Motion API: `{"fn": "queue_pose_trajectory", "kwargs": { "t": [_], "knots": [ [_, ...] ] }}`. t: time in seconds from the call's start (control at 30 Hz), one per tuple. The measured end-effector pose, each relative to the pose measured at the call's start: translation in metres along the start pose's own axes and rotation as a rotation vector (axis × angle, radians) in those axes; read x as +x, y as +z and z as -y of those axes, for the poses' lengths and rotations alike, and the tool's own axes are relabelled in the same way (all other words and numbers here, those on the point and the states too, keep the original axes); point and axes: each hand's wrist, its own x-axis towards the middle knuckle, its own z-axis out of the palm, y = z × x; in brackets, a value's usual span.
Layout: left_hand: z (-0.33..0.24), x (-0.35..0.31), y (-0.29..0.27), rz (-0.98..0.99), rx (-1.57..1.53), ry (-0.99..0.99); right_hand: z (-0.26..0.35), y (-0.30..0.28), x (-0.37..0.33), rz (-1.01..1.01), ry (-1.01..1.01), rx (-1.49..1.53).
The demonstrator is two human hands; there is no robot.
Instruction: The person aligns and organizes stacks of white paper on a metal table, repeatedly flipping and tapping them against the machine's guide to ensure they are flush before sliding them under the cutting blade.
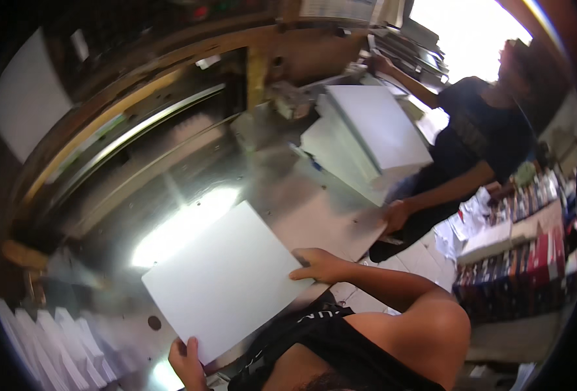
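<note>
A white sheet stack (pixel 226 280) lies tilted on the shiny metal machine table (pixel 288 189). My right hand (pixel 319 265) presses its fingers on the sheet's right corner. My left hand (pixel 187 360) grips the sheet's near bottom corner, thumb on top. Both forearms come in from the lower edge over my dark shirt.
A tall pile of white paper (pixel 373 130) sits at the table's far right. Another person in a dark shirt (pixel 477 143) stands beside it, one hand (pixel 396 215) on the table edge. Fanned white stacks (pixel 47 345) lie at lower left. Colourful stacks (pixel 529 260) fill the floor at right.
</note>
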Motion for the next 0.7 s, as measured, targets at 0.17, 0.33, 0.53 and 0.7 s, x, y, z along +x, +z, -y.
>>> {"fn": "queue_pose_trajectory", "kwargs": {
  "t": [0.17,0.33,0.53,0.7],
  "knots": [
    [-0.039,0.028,0.005,0.055,0.102,0.078,0.006,0.005,0.003,-0.094,0.015,0.346],
    [-0.04,0.096,-0.006,0.029,-0.045,0.144,0.029,0.0,0.063,-0.126,0.01,0.357],
    [-0.075,0.176,-0.024,-0.035,0.142,0.126,0.056,-0.008,0.167,-0.105,-0.066,0.381],
    [-0.091,0.249,-0.043,-0.127,0.143,0.141,0.104,-0.001,0.231,-0.067,-0.062,0.407]
  ]
}}
